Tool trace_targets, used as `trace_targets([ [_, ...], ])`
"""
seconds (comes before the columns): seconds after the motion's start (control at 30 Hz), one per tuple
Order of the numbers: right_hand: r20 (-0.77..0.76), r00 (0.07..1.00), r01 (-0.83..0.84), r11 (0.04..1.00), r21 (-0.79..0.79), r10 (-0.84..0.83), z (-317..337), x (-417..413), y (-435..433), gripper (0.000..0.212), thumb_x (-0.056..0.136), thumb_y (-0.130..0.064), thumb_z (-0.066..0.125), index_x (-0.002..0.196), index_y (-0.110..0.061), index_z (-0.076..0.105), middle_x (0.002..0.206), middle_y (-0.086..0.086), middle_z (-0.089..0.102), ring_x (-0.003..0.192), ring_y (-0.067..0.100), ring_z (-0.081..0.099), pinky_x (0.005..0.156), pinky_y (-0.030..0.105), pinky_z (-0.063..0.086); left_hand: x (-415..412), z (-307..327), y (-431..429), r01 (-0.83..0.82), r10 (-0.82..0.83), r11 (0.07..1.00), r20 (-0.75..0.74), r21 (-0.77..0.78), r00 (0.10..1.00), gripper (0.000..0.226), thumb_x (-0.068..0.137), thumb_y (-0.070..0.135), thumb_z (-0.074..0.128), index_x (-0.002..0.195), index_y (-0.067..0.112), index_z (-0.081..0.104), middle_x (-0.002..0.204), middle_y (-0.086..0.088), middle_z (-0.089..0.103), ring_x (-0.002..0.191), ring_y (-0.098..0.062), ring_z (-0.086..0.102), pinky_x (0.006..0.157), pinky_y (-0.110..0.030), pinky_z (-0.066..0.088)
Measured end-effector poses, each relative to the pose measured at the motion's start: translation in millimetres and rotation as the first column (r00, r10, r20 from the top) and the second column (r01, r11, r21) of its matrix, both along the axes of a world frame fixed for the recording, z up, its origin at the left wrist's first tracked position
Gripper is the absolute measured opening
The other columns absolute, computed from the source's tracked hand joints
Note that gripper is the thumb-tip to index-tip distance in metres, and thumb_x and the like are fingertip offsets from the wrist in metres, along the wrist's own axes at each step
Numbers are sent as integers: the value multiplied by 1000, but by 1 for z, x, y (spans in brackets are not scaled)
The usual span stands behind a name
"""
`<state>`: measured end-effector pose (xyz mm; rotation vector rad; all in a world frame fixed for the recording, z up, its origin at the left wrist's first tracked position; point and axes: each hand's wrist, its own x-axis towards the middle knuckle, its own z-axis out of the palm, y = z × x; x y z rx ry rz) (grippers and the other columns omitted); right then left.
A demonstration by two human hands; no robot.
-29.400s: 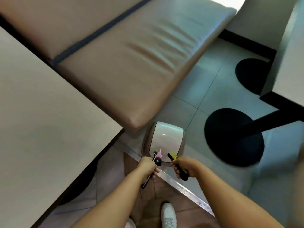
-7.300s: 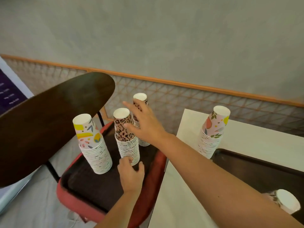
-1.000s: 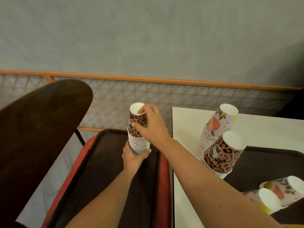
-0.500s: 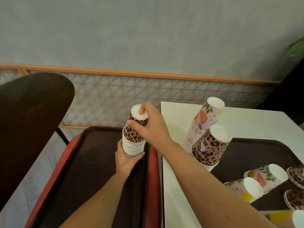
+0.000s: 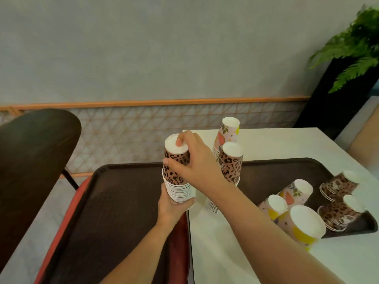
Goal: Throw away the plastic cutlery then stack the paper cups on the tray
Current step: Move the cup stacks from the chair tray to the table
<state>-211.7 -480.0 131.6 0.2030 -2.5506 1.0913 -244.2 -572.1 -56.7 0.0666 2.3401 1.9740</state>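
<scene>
Leopard-print cup stack (image 5: pixel 176 181): half a second ago over the chair tray (image 5: pixel 123 201), now carried toward 3 o'clock to that tray's right rim, just beside the counter (image 5: pixel 276 144). Left grip (image 5: pixel 174 203) curls round its base; right grip (image 5: pixel 193 160) pinches the top cup (image 5: pixel 174 157), forefinger on its upturned bottom. Likely bound for the counter tray (image 5: pixel 266 175), where standing stacks (image 5: pixel 231 167) wait near its 9 o'clock rim and loose cups (image 5: pixel 297 191) lie unstacked toward 4 o'clock.

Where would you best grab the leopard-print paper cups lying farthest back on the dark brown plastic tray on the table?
Probably from above, pinching across the printed wall of the leopard-print paper cups. They lie on their side on the dark brown plastic tray, white base pointing right, so the rounded wall faces up.
</scene>
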Motion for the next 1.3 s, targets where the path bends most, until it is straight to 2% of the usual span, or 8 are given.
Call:
trace_targets([
  [0.13,41,994,94,993,76,-97,6,25,16,42,80,-32,70,107,-10,48,108,3,45,98,21,46,81,35,42,22,-3,14,92,-92,996,19,8,996,92,49,26,92,127,33,44,115,11,65,107,-7,62,89,-31,54],
  [0.27,80,976,181,956,232,-204,16,49,37,37,84,-34,65,111,-11,55,122,5,39,111,24,40,92,36,41,50,-10,31,164,-164,986,39,9,986,89,53,14,91,126,33,44,112,16,64,102,4,62,79,-14,51],
  [0.4,195,956,125,908,400,-218,23,68,55,35,88,-35,58,115,-13,59,121,4,43,112,25,41,94,41,41,70,-25,41,206,-201,978,94,-39,975,80,51,16,92,115,36,49,112,12,66,102,-3,64,84,-22,53],
  [0.57,310,922,61,876,478,-234,23,81,68,36,91,-37,53,121,-17,60,127,3,43,117,25,39,97,44,39,80,-26,56,196,-188,977,96,-79,977,75,53,12,91,105,40,46,104,17,63,97,-1,62,75,-12,48],
  [0.73,370,903,2,865,502,-218,24,86,78,40,92,-36,53,127,-17,55,133,4,39,121,27,38,100,47,37,83,-19,67,180,-172,982,121,-57,978,81,53,14,91,119,23,44,110,3,64,103,-18,62,89,-38,53],
  [1.0,349,926,-25,899,436,-144,30,102,94,48,90,-33,58,135,-23,45,135,3,39,123,25,39,102,46,37,82,-40,65,180,-153,965,150,-190,977,110,43,37,91,136,27,34,131,3,52,122,-20,52,96,-47,50],
  [1.13,311,943,-9,925,381,-119,34,118,109,47,88,-35,59,132,-23,48,126,3,45,118,23,43,99,44,40,108,-17,67,32,19,983,276,-180,961,79,78,8,66,145,15,24,143,-12,36,131,-30,39,106,-46,38],
  [1.3,343,935,-31,937,348,-96,33,141,134,45,88,-39,59,130,-25,50,124,3,46,119,22,44,99,40,41,139,-23,68,-125,171,973,239,-195,956,38,81,-5,49,115,12,44,116,-12,53,105,-31,52,86,-38,43],
])
